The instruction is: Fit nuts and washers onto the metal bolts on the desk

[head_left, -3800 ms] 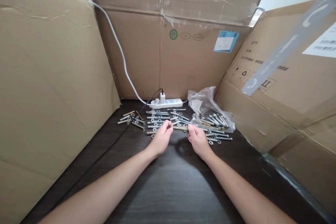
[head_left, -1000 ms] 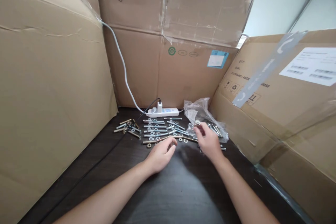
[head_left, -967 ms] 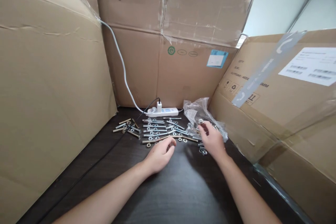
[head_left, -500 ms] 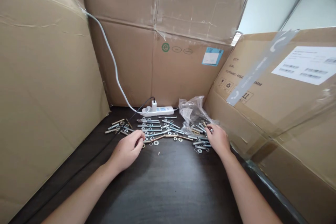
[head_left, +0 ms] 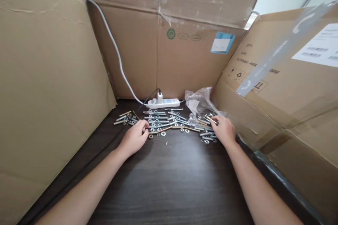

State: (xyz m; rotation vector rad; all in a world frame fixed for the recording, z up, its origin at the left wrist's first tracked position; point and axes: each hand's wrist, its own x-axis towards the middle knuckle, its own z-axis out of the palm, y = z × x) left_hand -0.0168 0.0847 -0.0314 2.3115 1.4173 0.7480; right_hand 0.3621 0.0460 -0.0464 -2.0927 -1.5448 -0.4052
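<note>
My left hand [head_left: 135,135] is over the left end of the rows of bolts, its fingers curled together; whatever they hold is hidden. At the right, my right hand [head_left: 224,129] has its fingers closed at a metal expansion bolt [head_left: 212,121] on the pile by the clear plastic bag [head_left: 198,101]. Steel bolts [head_left: 156,118] lie in rows in the middle, with nuts and washers beside them. Brass-coloured sleeves [head_left: 186,128] lie along the near side of the rows. Loose bolts and rings [head_left: 206,141] are in front of my right hand.
A white power strip [head_left: 167,103] with a plugged-in charger lies behind the bolts. Its white cord [head_left: 116,47] rises to the left, and a black cable crosses the left side. Cardboard boxes [head_left: 185,66] wall in the dark table [head_left: 169,182] on three sides.
Earlier, both hands were together over a brass-coloured piece. My right hand then carried a bolt-like piece right to the pile by the bag, while my left hand moved left. The camera view has shifted.
</note>
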